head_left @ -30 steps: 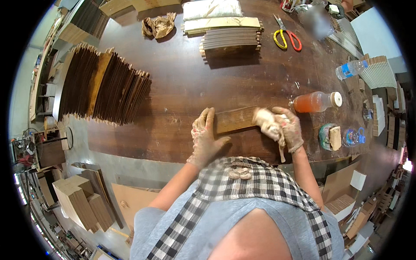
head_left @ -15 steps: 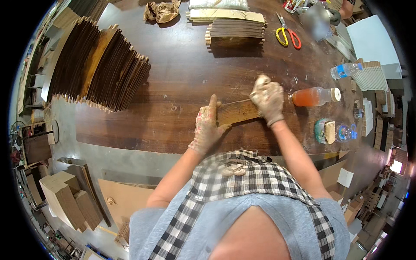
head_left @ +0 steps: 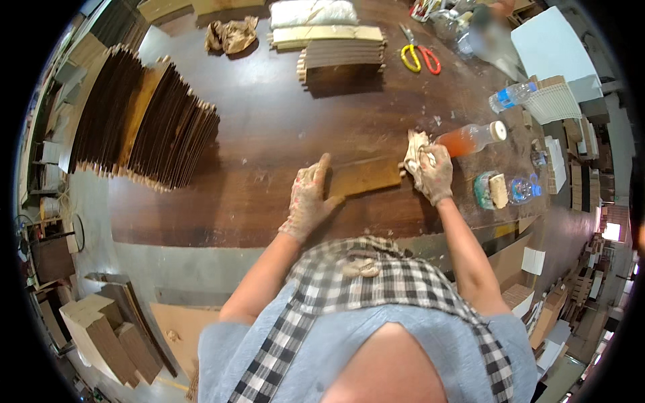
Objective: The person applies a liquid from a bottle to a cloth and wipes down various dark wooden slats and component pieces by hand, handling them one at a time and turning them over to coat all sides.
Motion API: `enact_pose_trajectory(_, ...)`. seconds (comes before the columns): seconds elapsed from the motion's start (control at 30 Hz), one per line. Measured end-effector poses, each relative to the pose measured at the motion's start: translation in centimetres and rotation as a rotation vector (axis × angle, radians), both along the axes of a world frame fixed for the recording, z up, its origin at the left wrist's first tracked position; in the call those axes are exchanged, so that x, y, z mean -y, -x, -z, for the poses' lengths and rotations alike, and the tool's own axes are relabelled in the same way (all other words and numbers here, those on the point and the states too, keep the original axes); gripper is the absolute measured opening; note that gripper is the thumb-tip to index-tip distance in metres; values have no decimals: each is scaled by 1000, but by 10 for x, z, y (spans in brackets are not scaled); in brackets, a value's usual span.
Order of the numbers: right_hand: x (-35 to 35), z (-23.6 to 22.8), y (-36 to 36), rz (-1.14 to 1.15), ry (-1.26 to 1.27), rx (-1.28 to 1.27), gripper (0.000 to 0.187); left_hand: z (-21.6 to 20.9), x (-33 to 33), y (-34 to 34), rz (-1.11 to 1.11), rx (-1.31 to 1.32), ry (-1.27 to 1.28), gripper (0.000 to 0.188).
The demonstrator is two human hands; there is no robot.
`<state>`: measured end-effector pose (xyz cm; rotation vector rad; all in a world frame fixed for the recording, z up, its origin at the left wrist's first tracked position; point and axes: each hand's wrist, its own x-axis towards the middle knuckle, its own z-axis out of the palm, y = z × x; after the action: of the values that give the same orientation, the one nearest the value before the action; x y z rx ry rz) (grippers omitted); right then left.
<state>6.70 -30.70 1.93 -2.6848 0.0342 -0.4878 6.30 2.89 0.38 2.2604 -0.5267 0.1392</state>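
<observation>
A small brown wooden board (head_left: pixel 363 178) lies on the dark table before me, with light pegs showing at its right end. My left hand (head_left: pixel 308 200), in a stained knit glove, grips the board's left end, thumb along the near edge and fingers at the far side. Just off the right end is my right hand (head_left: pixel 435 173), gloved too, closed on a crumpled whitish rag (head_left: pixel 416 149). A bottle of orange liquid (head_left: pixel 463 141) lies right beside that hand, its white cap pointing away to the right.
Many dark slats stand stacked (head_left: pixel 134 124) at the left. Smaller stacked slats (head_left: pixel 342 57), crumpled brown paper (head_left: pixel 232 35) and red-and-yellow scissors (head_left: pixel 420 57) lie at the back. Clear bottles (head_left: pixel 512 97) and a cut bottle with a sponge-like block (head_left: pixel 498 191) are on the right.
My right hand has moved right, from on top of the board to past its right end, taking the rag along. The left hand keeps its hold. The whole view has shifted slightly.
</observation>
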Motion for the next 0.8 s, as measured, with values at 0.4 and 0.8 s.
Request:
enact_pose_trajectory(0.4,-77,-50,-7,-345,-2159,-57,32,-69,73,15,193,-1318,1149,52)
enact_pose_trajectory(0.8,-63,-48,43,-231,-972,-406,42,-98,80,7,-76,-1207,809,27)
